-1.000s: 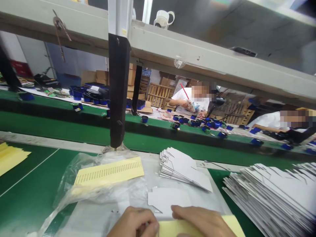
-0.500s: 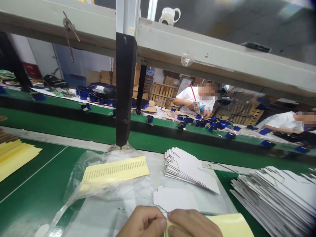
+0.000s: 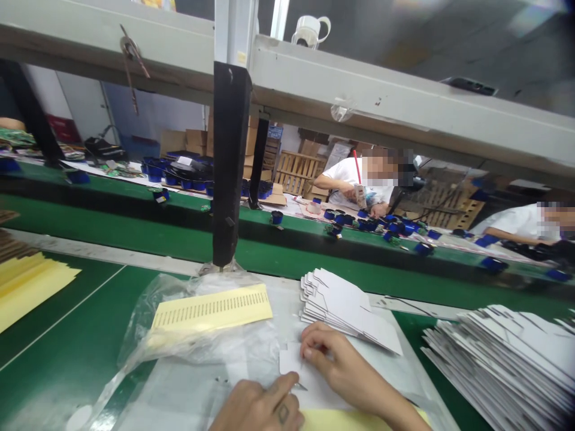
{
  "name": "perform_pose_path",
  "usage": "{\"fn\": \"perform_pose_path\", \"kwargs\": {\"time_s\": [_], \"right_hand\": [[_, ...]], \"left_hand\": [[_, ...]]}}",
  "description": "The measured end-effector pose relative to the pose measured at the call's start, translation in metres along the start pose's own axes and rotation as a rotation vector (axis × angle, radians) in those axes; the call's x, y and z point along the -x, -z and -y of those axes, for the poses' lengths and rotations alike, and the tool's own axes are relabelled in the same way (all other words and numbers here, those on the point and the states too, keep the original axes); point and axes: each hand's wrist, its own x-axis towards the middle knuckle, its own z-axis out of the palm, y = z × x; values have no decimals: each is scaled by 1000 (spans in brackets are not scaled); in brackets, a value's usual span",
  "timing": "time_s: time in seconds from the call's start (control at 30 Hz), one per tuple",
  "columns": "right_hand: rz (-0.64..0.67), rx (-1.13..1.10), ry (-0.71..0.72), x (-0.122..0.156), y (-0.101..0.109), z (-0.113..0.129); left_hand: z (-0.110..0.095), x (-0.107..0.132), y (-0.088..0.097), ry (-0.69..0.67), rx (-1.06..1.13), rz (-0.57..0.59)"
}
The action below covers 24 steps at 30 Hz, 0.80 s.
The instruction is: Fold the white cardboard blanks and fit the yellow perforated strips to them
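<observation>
A flat white box blank (image 3: 291, 358) lies in front of me on a plastic-covered surface. My left hand (image 3: 263, 406) rests at its lower left, index finger stretched out over the blank and the other fingers curled loosely. Over the blank's upper part is my right hand (image 3: 335, 365), thumb and fingers pinched together; whatever is between them is hidden or too small to name. Below my hands lies a yellow sheet (image 3: 345, 421), partly covered by my right forearm. A small grey pointed shape shows by my left fingertip; I cannot tell what it is.
A printed yellow label sheet (image 3: 211, 308) lies on clear plastic. White box blanks (image 3: 345, 299) are stacked behind my right hand, with a larger stack (image 3: 503, 359) at right. Yellow sheets (image 3: 36, 287) lie left. Beyond a black post (image 3: 229, 161), co-workers sit across a green conveyor (image 3: 287, 245) carrying blue parts.
My hands have moved apart. The right went up and forward from the yellow sheet to over the white blank; the left now stretches its index finger onto the blank.
</observation>
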Motion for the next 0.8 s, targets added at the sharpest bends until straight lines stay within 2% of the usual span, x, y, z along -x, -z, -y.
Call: {"fn": "perform_pose_path", "kwargs": {"time_s": [0.27,0.47,0.6,0.8], "right_hand": [[42,64,-1,-3,-2,3],[34,69,-17,-4,-4,8],[33,86,-12,-4,-3,8],[0,125,10,-5,-4,7]], "left_hand": [[-1,9,-7,6,-21,63],[-2,5,-9,3,80,164],[-1,2,-9,2,61,197],[-1,0,-10,-16,-4,185]]}}
